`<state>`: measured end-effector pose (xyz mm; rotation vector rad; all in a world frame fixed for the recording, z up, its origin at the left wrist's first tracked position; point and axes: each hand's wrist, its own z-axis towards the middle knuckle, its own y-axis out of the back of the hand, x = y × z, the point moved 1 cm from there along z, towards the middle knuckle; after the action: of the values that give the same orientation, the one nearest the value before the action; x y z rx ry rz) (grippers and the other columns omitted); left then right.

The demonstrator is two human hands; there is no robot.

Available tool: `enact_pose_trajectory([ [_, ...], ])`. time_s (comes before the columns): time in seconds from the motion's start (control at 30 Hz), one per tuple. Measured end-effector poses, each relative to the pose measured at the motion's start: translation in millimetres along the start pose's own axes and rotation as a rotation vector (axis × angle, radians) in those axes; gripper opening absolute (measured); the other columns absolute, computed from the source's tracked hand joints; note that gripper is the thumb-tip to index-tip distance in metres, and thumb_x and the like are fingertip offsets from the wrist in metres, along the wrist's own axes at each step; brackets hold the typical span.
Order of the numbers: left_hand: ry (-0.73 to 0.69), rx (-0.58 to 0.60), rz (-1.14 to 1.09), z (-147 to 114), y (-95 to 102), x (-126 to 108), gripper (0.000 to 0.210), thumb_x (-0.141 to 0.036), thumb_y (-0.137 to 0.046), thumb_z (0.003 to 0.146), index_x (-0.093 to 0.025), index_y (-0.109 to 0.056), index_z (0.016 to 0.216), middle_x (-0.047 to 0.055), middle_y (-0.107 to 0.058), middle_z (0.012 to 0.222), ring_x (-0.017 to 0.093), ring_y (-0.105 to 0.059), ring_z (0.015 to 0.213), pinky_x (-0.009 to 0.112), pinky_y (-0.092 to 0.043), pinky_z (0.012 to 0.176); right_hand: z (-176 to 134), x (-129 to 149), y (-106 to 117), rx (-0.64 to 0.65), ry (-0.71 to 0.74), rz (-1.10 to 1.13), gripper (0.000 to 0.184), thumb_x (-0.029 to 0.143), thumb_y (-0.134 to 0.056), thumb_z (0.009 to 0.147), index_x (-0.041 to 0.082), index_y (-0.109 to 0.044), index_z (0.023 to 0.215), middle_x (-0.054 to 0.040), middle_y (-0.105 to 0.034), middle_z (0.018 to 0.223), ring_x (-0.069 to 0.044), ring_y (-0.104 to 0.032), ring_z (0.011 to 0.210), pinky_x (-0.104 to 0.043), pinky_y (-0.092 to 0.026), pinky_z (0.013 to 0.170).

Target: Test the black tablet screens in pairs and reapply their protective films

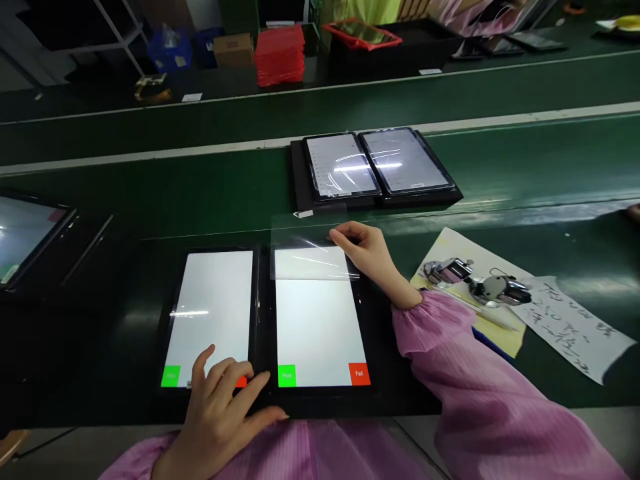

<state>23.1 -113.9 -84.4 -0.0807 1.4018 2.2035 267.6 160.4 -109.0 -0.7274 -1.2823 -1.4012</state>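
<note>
The right hand (367, 250) pinches the far corner of a clear plastic film (310, 261) on the right-hand white-lit black tablet (320, 327). Just left of that tablet, the left hand (223, 400) rests — fingers loosely spread, gripping nothing — on its twin white-lit tablet (210, 313).

Electronics factory, tablet test line.
We see a green conveyor belt (200, 193), paired tablets (380, 163) on test screens, and stacked red trays (280, 53).

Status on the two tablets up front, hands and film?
Left hand flat on left tablet, bottom edge. Right hand pinching clear film at right tablet's top edge. Both screens white. Nothing in the way.
</note>
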Motion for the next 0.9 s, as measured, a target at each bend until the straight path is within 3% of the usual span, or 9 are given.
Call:
enact_pose_trajectory([
  [0.13,0.065,-0.052,0.04,-6.8,-7.5,-7.3,0.029,-0.048,-0.078,0.093,-0.02,-0.078,0.1,0.006,-0.079,0.097,0.024,-0.066,0.092,0.061,-0.031,0.122,-6.0,-4.8,1.0,-0.041,-0.012,0.03,0.029,0.047,-0.072,0.089,0.019,-0.073,0.082,-0.0051,-0.076,0.083,-0.019,-0.066,0.074,-0.032,-0.049,0.068],
  [0.4,0.067,0.029,0.075,-18.3,-9.7,-25.7,0.003,-0.027,-0.079,0.095,-0.027,-0.077,0.093,-0.003,-0.081,0.098,0.021,-0.07,0.093,0.054,-0.038,0.114,-9.3,-8.1,-2.3,-0.11,-0.044,0.108,0.027,0.047,-0.074,0.088,0.021,-0.075,0.081,-0.0058,-0.078,0.084,-0.023,-0.072,0.08,-0.037,-0.056,0.075],
  [0.6,-0.002,0.028,0.088,-13.7,-11.3,-28.5,0.005,-0.026,-0.079,0.095,-0.028,-0.077,0.091,-0.004,-0.081,0.097,0.02,-0.071,0.09,0.052,-0.042,0.108,-8.0,-7.9,2.6,-0.136,-0.049,0.149,0.025,0.045,-0.076,0.086,0.021,-0.074,0.079,-0.0054,-0.077,0.082,-0.023,-0.072,0.079,-0.036,-0.055,0.074],
  [0.73,0.036,0.002,0.051,-17.1,-13.2,-25.2,0.006,-0.024,-0.082,0.092,-0.029,-0.079,0.093,-0.002,-0.081,0.098,0.022,-0.072,0.093,0.051,-0.043,0.106,-6.4,-8.4,6.7,-0.145,-0.058,0.157,0.032,0.052,-0.075,0.087,0.021,-0.072,0.079,-0.005,-0.077,0.081,-0.023,-0.073,0.079,-0.035,-0.055,0.073],
  [0.8,-0.029,0.036,0.064,-20.1,-11.8,-18.2,0.015,-0.019,-0.083,0.09,-0.031,-0.081,0.099,-0.002,-0.082,0.103,0.024,-0.072,0.099,0.049,-0.044,0.104,-6.1,-9.0,7.9,-0.14,-0.065,0.155,0.034,0.055,-0.074,0.088,0.021,-0.072,0.08,-0.0047,-0.077,0.082,-0.022,-0.074,0.081,-0.034,-0.056,0.074],
  [0.9,-0.301,0.158,0.146,-19.6,-5.9,-4.8,0.029,-0.016,-0.083,0.088,-0.034,-0.081,0.111,-0.003,-0.082,0.114,0.025,-0.071,0.104,0.046,-0.043,0.101,-6.2,-9.6,8.7,-0.138,-0.073,0.156,0.035,0.055,-0.073,0.089,0.021,-0.072,0.081,-0.0043,-0.077,0.083,-0.022,-0.074,0.082,-0.033,-0.056,0.074],
])
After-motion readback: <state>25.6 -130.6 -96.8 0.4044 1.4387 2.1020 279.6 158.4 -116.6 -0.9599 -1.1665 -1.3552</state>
